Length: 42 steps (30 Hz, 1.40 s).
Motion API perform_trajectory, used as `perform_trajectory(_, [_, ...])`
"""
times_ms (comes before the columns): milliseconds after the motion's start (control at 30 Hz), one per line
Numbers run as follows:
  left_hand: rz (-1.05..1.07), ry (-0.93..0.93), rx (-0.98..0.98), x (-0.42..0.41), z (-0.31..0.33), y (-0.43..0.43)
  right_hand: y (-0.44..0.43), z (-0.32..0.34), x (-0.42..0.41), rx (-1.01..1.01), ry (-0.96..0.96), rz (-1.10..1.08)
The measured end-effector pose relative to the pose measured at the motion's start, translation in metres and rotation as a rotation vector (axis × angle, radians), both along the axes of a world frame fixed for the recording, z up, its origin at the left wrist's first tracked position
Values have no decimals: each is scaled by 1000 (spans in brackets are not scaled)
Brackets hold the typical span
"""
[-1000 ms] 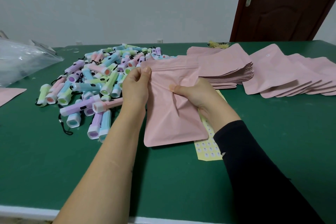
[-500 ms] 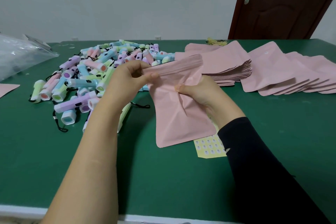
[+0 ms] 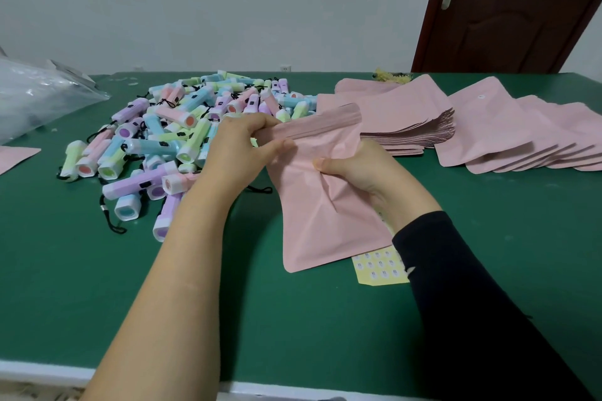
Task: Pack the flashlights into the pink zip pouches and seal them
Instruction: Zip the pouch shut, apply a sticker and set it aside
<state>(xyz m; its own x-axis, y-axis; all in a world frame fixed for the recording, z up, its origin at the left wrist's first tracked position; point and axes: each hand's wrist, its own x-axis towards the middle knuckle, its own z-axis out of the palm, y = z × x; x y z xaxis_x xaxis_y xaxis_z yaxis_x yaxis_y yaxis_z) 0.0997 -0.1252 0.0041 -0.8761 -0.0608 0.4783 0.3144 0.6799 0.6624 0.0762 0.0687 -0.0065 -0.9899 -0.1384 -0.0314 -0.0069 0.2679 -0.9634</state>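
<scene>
One pink pouch [image 3: 325, 205] in both hands [image 3: 239, 146] [image 3: 356, 174]

No writing can be read anywhere. The yellow sticker sheet [image 3: 381, 270], lying partly beneath the wrist of the right hand [image 3: 356, 172], carries rows of small round printed stickers, but their marks are too small and blurred to make out.
</scene>
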Motion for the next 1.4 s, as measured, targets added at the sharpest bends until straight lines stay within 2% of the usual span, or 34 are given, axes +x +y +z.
perform_trajectory(267, [79, -40, 33, -1, -2, 5, -4, 0, 0, 28, 0, 9])
perform_trajectory(533, [27, -81, 67, 3, 2, 12, -3, 0, 2, -22, -14, 35])
perform_trajectory(767, [53, -93, -4, 4, 4, 16, -4, 1, 4, -27, -3, 52])
perform_trajectory(933, [45, -92, 39, 6, 5, 19, -5, 1, 5, -22, -11, 76])
perform_trajectory(1167, [87, -100, -62, 4, 5, 20, -7, 2, 7, -28, -23, 86])
perform_trajectory(1400, [91, -146, -32, 3, 5, 22, -12, 3, 11, 4, -49, 97])
